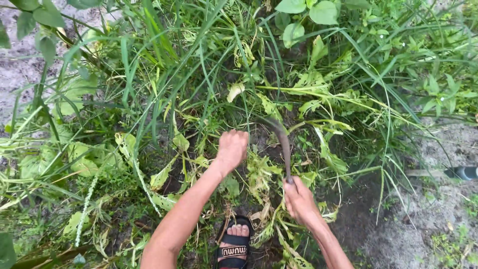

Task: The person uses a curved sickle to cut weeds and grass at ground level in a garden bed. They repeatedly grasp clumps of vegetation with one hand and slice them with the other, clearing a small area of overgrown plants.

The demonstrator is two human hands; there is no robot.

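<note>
My left hand (231,148) is closed around a bunch of tall green grass stems (209,89) near their base. My right hand (298,199) grips the handle of a curved sickle (282,139). Its dark blade arcs up and to the left, ending close to the gripped stems just right of my left hand. Cut and wilted leaves (259,172) lie on the ground between my two hands.
My foot in a black sandal (234,244) stands on the ground below the hands. Dense grass and weeds fill the left and top. Bare sandy soil (428,219) lies at the right, with a dark cylindrical object (463,172) at the right edge.
</note>
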